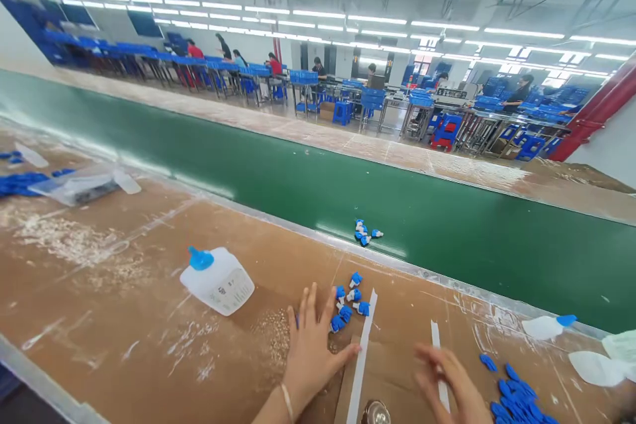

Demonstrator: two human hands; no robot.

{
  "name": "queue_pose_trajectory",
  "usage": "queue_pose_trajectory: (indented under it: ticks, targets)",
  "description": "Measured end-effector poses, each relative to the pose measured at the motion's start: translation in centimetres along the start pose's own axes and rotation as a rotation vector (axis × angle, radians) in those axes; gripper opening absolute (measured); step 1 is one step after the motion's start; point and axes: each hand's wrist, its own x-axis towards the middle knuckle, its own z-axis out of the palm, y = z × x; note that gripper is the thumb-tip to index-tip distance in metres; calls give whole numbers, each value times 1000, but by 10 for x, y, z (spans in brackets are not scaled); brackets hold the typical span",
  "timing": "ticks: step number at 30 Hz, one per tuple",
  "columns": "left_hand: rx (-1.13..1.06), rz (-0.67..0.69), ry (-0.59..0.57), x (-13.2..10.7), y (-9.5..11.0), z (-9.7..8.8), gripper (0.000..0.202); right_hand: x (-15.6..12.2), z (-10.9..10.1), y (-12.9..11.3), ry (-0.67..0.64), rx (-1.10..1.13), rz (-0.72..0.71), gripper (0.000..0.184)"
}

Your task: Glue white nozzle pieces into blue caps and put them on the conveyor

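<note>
My left hand (311,344) lies flat on the brown worktop (124,318), fingers spread, holding nothing. Its fingertips reach a small cluster of blue and white caps (348,301). My right hand (450,381) is blurred at the bottom edge, fingers apart, beside a narrow white strip (440,361). A longer white strip (362,358) lies between the hands. A pile of loose blue caps (517,397) sits to the right of my right hand. A white bottle with a blue cap (218,278) lies on its side to the left.
A green conveyor belt (298,179) runs behind the worktop with a few blue and white caps (365,232) on it. Another capped bottle (546,326) lies at right. Clear bags and blue parts (74,182) sit far left. People work at blue-crate tables in the background.
</note>
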Motion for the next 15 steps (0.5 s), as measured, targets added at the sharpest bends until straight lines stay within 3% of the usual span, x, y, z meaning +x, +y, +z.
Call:
queue_pose_trajectory:
  ticks: [2, 4, 7, 9, 12, 15]
  targets:
    - [142, -6, -61, 7, 23, 14, 89, 40, 14, 13, 28, 15, 75, 45]
    - [219, 3, -72, 17, 37, 27, 85, 75, 42, 22, -64, 3, 88, 58]
    - [276, 56, -29, 38, 40, 44, 73, 114, 92, 23, -163, 4, 13, 59]
    - [288, 80, -8, 56, 33, 48, 69, 137, 114, 19, -203, -10, -50, 54]
    - [291, 92, 9, 94, 21, 46, 53, 178, 117, 18, -179, -73, -117, 48]
    - [291, 110, 36, 144, 16, 42, 38, 225, 96, 29, -82, -187, -139, 40]
